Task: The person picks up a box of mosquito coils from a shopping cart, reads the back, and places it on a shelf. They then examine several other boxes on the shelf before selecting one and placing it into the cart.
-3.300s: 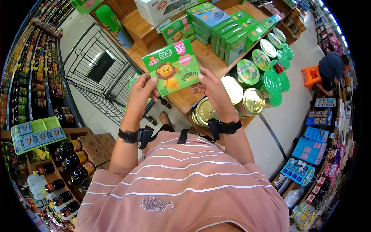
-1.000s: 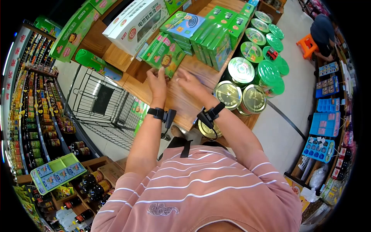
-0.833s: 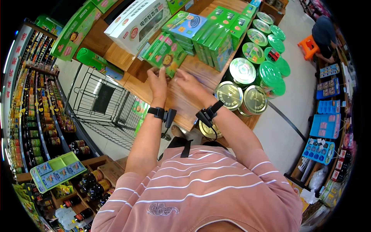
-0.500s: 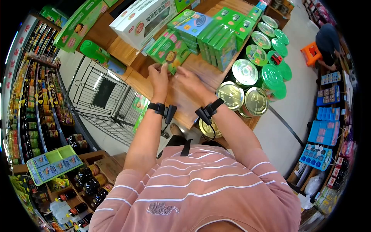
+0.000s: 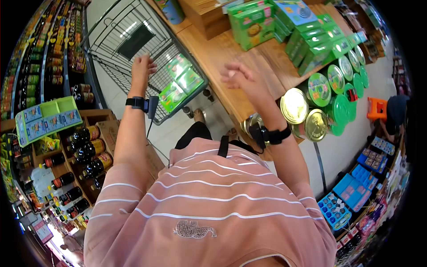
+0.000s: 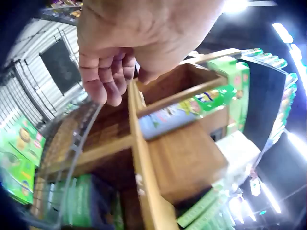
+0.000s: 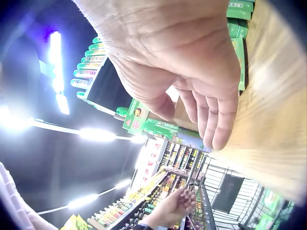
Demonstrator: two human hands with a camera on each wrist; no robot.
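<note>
My left hand is over the shopping cart, fingers loosely bent and holding nothing. In the left wrist view the same hand has its fingers hanging down past the cart's rim. My right hand hovers above the wooden display table, also with nothing in it; in the right wrist view its fingers hang relaxed. Green mosquito coil boxes with a lion picture stand upright together on the table, beyond the right hand. Several similar green boxes lie inside the cart near its front end.
Gold-lidded tins and green-lidded tubs line the table's right side. More green boxes are stacked behind. Bottles fill a shelf at lower left. A person crouches by an orange stool at the right.
A mosquito coil box held in both hands was set on the table beside another and let go. My hands have drawn back and parted, the left toward the cart; the view has shifted.
</note>
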